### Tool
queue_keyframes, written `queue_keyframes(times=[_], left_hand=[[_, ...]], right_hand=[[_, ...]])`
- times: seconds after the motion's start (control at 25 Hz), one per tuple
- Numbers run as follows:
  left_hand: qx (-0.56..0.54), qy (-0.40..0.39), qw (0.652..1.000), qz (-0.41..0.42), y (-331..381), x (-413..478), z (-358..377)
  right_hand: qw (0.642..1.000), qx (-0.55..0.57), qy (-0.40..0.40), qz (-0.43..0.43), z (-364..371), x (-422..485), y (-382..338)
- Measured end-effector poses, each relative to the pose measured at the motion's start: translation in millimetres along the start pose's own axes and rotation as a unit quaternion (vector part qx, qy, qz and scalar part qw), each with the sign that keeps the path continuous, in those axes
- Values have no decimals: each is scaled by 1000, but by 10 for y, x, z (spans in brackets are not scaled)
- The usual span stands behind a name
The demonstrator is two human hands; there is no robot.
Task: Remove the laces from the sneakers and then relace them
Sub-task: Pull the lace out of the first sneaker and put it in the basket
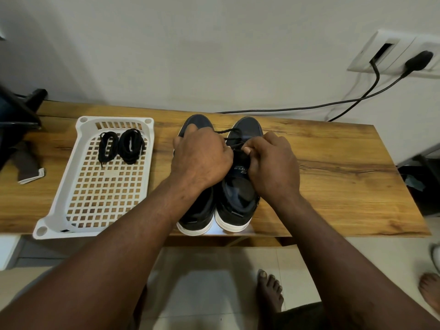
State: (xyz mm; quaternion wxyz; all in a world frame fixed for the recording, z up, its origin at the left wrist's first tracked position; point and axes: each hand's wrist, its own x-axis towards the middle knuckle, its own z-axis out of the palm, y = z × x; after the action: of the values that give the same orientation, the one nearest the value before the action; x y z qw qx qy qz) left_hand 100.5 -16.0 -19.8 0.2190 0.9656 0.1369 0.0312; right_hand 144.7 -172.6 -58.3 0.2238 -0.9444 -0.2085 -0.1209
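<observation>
A white slotted tray (71,206) is sitting on the left part of the wooden surface (333,163), and two coiled black laces (108,148) (131,146) are lying side by side at its far end. Left of the tray, a folded cloth (28,167) is hanging over the surface edge beside a dark object that is cut off by the frame. On the wall at the right, a black plug (417,59) is sitting in a white socket plate (392,51), and its cables (309,107) are trailing down behind the surface. A bare foot (271,291) is resting on the tiled floor below. Both forearms are crossing the near edge and hiding much of the pair. The left sneaker (197,210) and right sneaker (240,194) are standing touching in the middle of the surface, toes toward the wall. The left hand (200,158) is arching over the left sneaker with its fingers curling downward; strands of the lace (232,139) are running in under it, but whether it is gripping them I cannot tell. The right hand (271,163) is hovering over the right sneaker, pinching the lace at the eyelets. The sneakers are showing dark navy uppers, white soles and a printed tongue label.
</observation>
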Motion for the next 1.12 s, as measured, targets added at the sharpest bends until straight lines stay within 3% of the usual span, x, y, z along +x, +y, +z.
queue_keyframes(times=[0.08, 0.16, 0.2, 0.24, 0.4, 0.6, 0.68, 0.72, 0.76, 0.8, 0.84, 0.88, 0.92, 0.96, 1.04, 1.12], left_hand=[[-7, -1, 1000, -5, -13, 16, -1], [-18, -8, 1000, -12, -30, 31, 6], [-22, -12, 1000, -16, -38, 41, 11], [-23, -14, 999, -19, -48, 54, 20], [-17, -7, 999, -26, -45, 67, 30], [-14, -6, 1000, -27, -30, 53, 9], [-16, -7, 1000, -24, -43, 54, 7], [-19, -8, 1000, -23, -53, 57, 10], [-21, -10, 999, -24, -57, 59, 9], [-23, -11, 999, -25, -58, 60, 12], [-23, -12, 999, -26, -59, 62, 14], [-25, -11, 999, -25, -61, 66, 22], [-27, -11, 999, -24, -63, 69, 27], [-30, -10, 999, -23, -66, 70, 30], [-34, -12, 999, -22, -68, 69, 33], [-33, -11, 999, -20, -56, 63, 25]], right_hand=[[982, 178, 11, 62, 0, 38, 13], [882, 432, 13, 188, -98, 89, -59], [844, 486, 16, 227, -158, 103, -79], [838, 487, 18, 244, -207, 116, -80], [962, 231, -34, 144, -224, 73, 41], [995, 73, -58, 41, -183, 73, 41], [992, 118, -18, 44, -161, 91, 50], [972, 220, 3, 82, -168, 114, 52], [924, 357, 20, 137, -209, 140, 20], [853, 482, 28, 197, -253, 162, -20], [793, 557, 31, 244, -298, 180, -56], [766, 581, 36, 273, -328, 197, -61], [777, 558, 39, 287, -339, 204, -47], [816, 503, 37, 282, -321, 200, -13], [905, 363, 17, 222, -265, 153, 32], [953, 267, -25, 140, -224, 101, 48]])
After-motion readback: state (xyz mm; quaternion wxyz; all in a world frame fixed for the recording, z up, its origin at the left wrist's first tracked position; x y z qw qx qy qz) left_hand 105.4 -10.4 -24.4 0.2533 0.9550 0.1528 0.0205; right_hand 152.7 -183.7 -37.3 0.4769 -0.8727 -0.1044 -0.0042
